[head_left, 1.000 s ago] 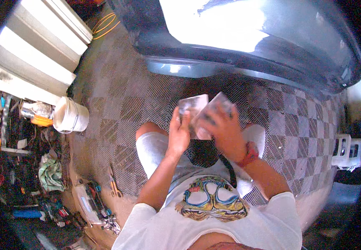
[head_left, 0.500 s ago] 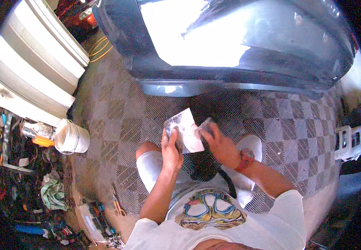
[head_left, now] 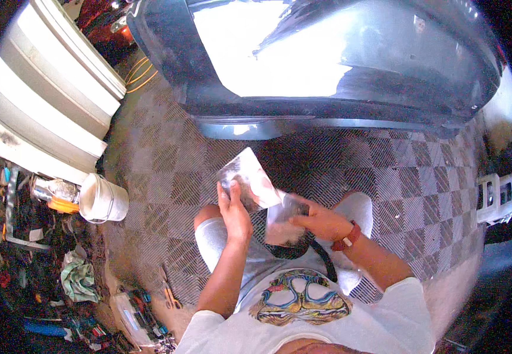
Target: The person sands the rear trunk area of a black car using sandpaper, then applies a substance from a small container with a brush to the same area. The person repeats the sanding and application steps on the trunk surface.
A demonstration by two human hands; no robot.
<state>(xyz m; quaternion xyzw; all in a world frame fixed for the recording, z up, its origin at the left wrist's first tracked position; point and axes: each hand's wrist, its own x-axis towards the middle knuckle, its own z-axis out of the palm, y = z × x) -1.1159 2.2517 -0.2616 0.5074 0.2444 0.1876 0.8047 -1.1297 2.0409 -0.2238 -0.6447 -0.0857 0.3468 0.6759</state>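
My left hand (head_left: 235, 215) holds a flat, pale rectangular plate (head_left: 253, 171), thumb on its top face. Pinkish-white smears and a greyish reflection show on that plate. In my right hand (head_left: 322, 222) is a second thin, flat plate (head_left: 277, 219), whitish with pink smears and somewhat blurred. Its upper edge meets or overlaps the lower right corner of the left plate; whether they touch I cannot tell. Beyond my hands stands a dark blue-grey car bumper (head_left: 385, 65) with a large glaring white area.
A white bucket (head_left: 114, 202) stands at the left beside a metal can (head_left: 52, 187). Orange-handled scissors (head_left: 172, 300) and a crumpled green cloth (head_left: 80, 277) lie lower left. At the right is a white plastic step stool (head_left: 496, 199). Patterned floor tiles (head_left: 409, 177) surround my knees.
My right hand has come down and toward me, bringing its plate into fuller view below the left plate. My left hand and its plate have shifted slightly left.
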